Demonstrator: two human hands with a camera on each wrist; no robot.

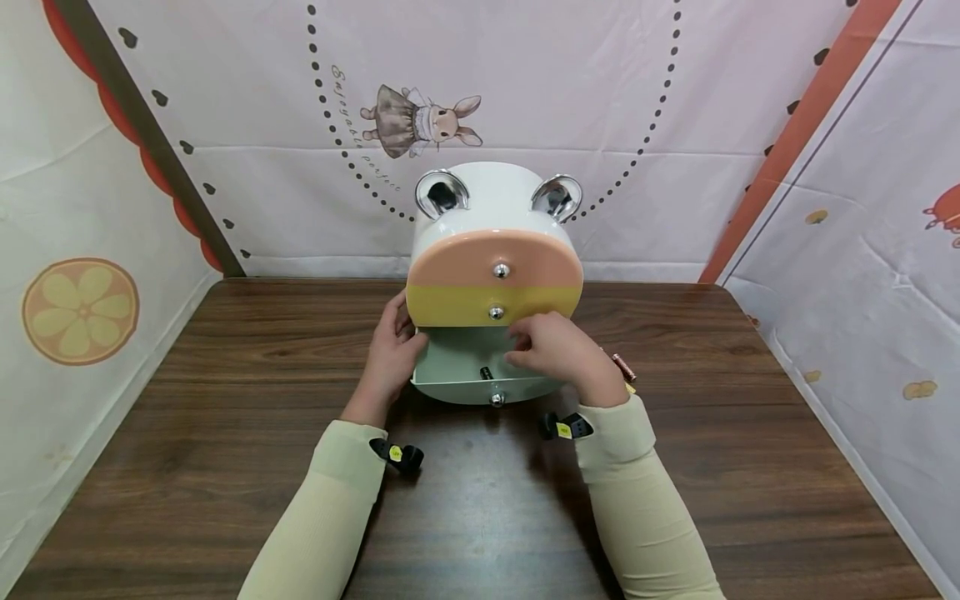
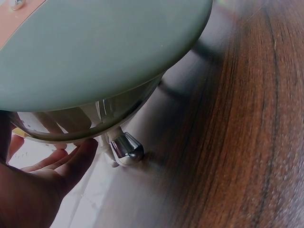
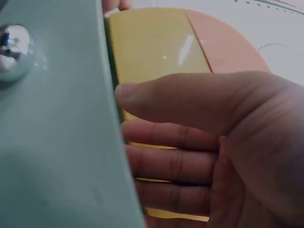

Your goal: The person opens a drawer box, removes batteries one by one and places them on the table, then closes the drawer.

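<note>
A small rounded white drawer cabinet (image 1: 498, 196) stands on the table, with a coral drawer, a yellow drawer (image 1: 450, 307) and a green drawer (image 1: 450, 389) that is pulled out at the bottom. Inside the green drawer lies a small black cylinder (image 1: 486, 372) like a battery. My left hand (image 1: 388, 354) rests with its fingers against the cabinet's left side, thumb by the drawer's edge. Over the right part of the green drawer is my right hand (image 1: 558, 346); its fingers (image 3: 173, 164) reach in behind the drawer front, slightly bent, with nothing visible between them and the thumb.
On the table (image 1: 187, 467), right of the cabinet and partly behind my right wrist, lies a reddish battery-like cylinder (image 1: 623, 367) with a bit of yellow beside it. Round silver knobs (image 1: 497, 400) stick out from the drawer fronts. A printed cloth (image 1: 262, 192) hangs behind the table.
</note>
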